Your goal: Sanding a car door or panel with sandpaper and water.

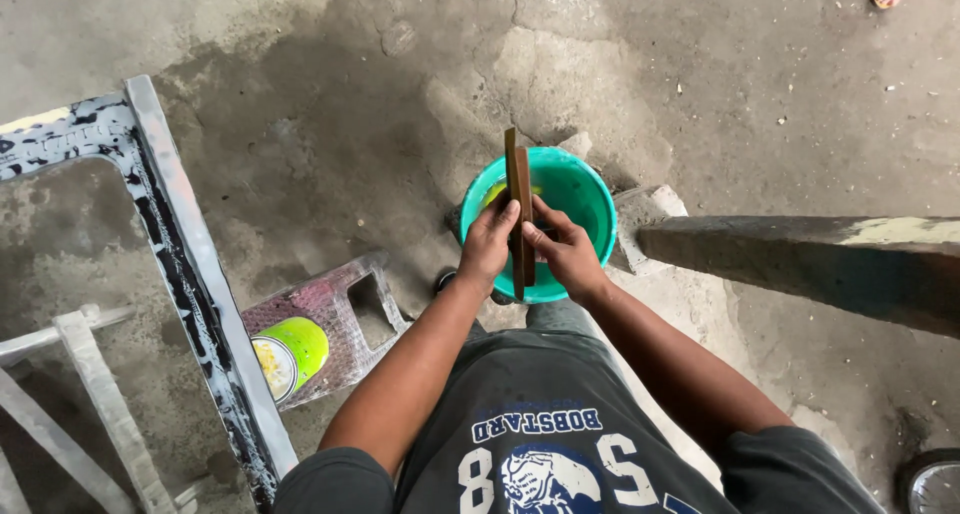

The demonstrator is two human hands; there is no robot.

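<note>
Your left hand [489,246] and right hand [566,254] both close on a brown strip [519,209], a thin flat piece held upright on edge between them. The left hand wraps it from 9 o'clock, thumb across the near face; the right hand pinches it from 3 o'clock, fingertips touching the same stretch. Most of the strip rises toward 12 o'clock past your knuckles, and a short end shows below them at 6 o'clock.

Directly under the strip and both hands stands a green bucket [585,199] on the concrete floor [330,124], its inside stained yellow at the 10 o'clock side. A grey block [640,236] touches the bucket at 3 o'clock, and a dark beam [820,264] runs out beyond it.

At 8 o'clock from your left hand, well apart, a green can [292,354] lies tilted on a low stool [345,319]. A paint-flecked white frame [180,264] stands further toward 9 o'clock.
</note>
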